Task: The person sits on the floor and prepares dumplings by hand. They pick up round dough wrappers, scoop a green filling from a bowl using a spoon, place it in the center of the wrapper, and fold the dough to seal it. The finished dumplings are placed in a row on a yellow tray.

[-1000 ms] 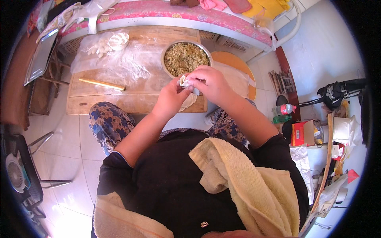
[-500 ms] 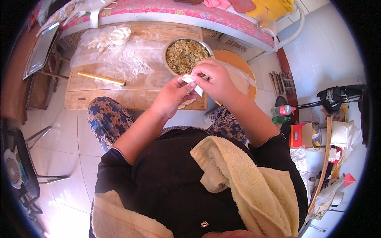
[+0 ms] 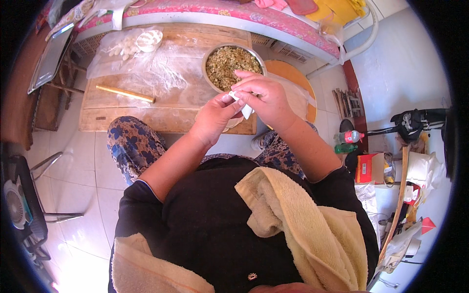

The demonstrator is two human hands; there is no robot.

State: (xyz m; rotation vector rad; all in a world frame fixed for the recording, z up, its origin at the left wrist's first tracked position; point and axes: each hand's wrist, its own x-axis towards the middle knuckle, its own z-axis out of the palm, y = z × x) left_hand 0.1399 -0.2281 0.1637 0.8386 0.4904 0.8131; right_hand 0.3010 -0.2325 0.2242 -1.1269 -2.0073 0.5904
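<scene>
A small white dumpling (image 3: 247,111) of folded dough is held between my two hands, over the near right edge of the board. My left hand (image 3: 217,115) cups it from the left, thumb against its side. With thumb and forefinger, my right hand (image 3: 261,95) pinches the dough's upper edge; its other fingers are partly raised. Just beyond my hands stands a metal bowl (image 3: 204,73) of chopped greenish-brown filling (image 3: 229,63). Flat round dough wrappers (image 3: 233,124) lie below my hands, mostly hidden by them.
A golden rolling pin (image 3: 125,94) lies on the floured wooden board (image 3: 107,116). Behind it, dough pieces (image 3: 124,47) and a white bowl of flour (image 3: 149,41) rest on plastic sheeting. A round wooden stool top (image 3: 309,93) is at the right, a bed (image 3: 273,24) beyond.
My right hand's fingers have shifted along the dough's edge, some lifting outward. The dumpling stays between both hands, turned slightly.
</scene>
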